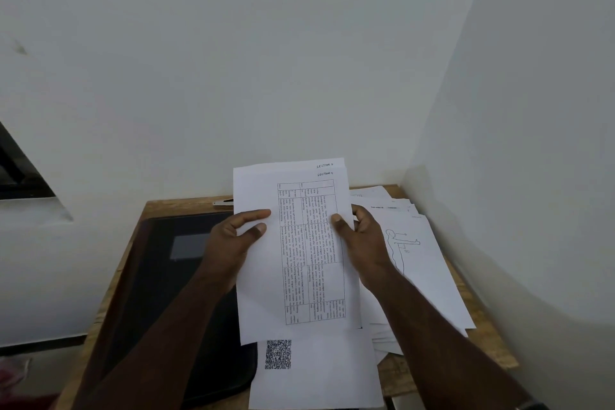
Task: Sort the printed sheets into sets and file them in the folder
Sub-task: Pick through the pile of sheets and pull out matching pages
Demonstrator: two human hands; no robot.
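Both hands hold a small set of white printed sheets upright above the wooden worktop.

The left hand pinches its left edge, fingers curled; the right hand grips its right edge; the black folder lies below-left; loose white sheets are spread at right.

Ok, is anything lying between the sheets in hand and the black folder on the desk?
Mostly clear. Both hands, left hand and right hand, hold the held sheets above the closed black folder. Only the QR-code sheet overlaps the folder's near right corner; the loose pile lies beside it.
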